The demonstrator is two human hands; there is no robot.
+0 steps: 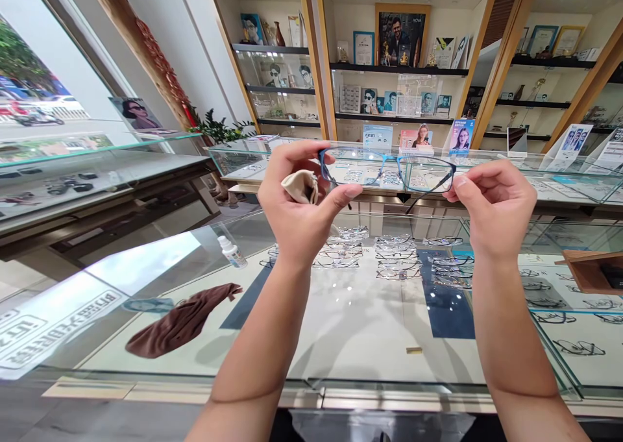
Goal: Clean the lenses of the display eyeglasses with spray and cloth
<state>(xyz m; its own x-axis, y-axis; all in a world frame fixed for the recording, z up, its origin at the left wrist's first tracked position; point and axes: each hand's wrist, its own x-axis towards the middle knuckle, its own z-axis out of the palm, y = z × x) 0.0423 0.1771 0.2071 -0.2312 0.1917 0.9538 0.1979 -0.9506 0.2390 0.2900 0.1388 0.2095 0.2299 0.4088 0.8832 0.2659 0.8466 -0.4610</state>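
A pair of eyeglasses [390, 158] with a blue and dark frame is raised above the glass counter, lenses facing away from me. My left hand [304, 202] grips its left end and also has a beige cloth [300, 186] tucked in the palm. At the other end, my right hand [496, 202] pinches the frame near the hinge between thumb and fingers. The temples point back toward me. On the counter, left of my forearm, lie a crumpled brown cloth [182, 322] and a small white bottle [232, 252].
Beneath the glass countertop [360, 357] are rows of eyeglasses [396, 257]. A wooden tray [591, 271] sits at the right. Another glass case [97, 169] stands at the left, and display shelves [399, 69] line the back wall.
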